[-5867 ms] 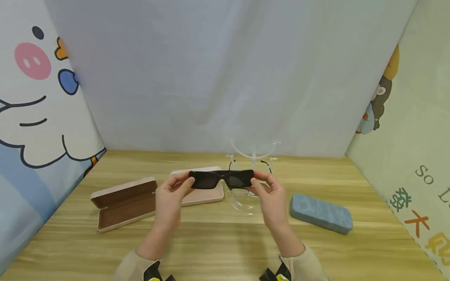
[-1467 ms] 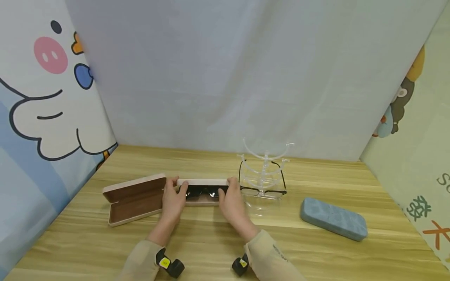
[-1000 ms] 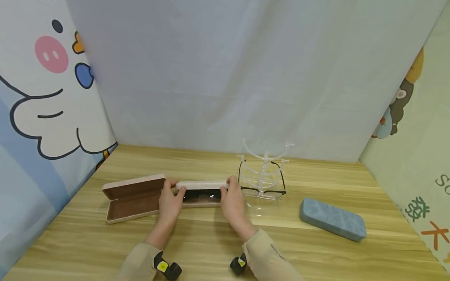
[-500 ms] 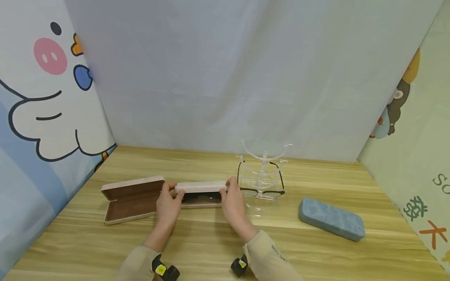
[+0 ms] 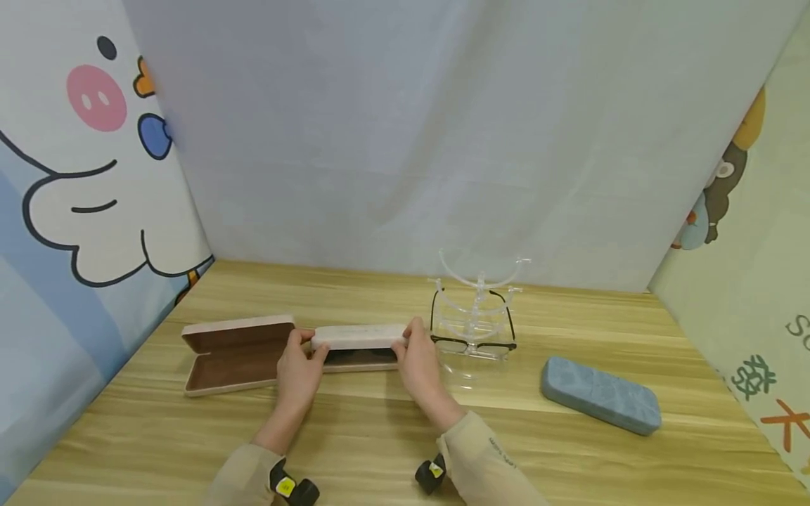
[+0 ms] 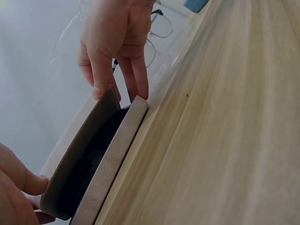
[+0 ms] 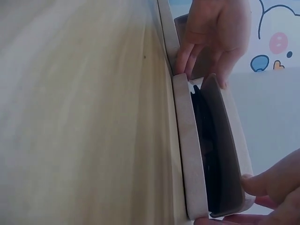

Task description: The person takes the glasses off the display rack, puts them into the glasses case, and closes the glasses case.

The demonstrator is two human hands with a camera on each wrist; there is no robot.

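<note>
Pale case (image 5: 361, 338) sits on the table (image 5: 380, 450) between the two hands, long side toward the person, lid partway down, gap facing near. Black sunglasses (image 7: 204, 119) lie inside, between base and lid; head view gives only a dark slot there, both wrist views look into the gap and show them, though folding detail is too dark to read. Left hand (image 5: 299, 372) has the case's left end: thumb on the lid's near edge, fingers bent round the end. Right hand (image 5: 420, 365) mirrors it on the right end, thumb on the lid edge, fingers round the end. Both hands are only as wide as the case needs, thumb apart from fingers, both in contact with it. Left wrist view also shows right-hand fingertips down at the base's end; right wrist view shows the same for the left hand. Just left of the left hand: brown-lined case (image 5: 234, 371), lid up; can't tell if the hand touches it. Just right of the right hand: clear stand (image 5: 473, 309) with black-framed glasses (image 5: 496, 346) on it, contact with the hand unclear. Blue case (image 5: 600, 395) lies closed farther right, well apart from both hands, angled. Plain pale backdrop (image 5: 354, 140) hangs at the far edge.
</note>
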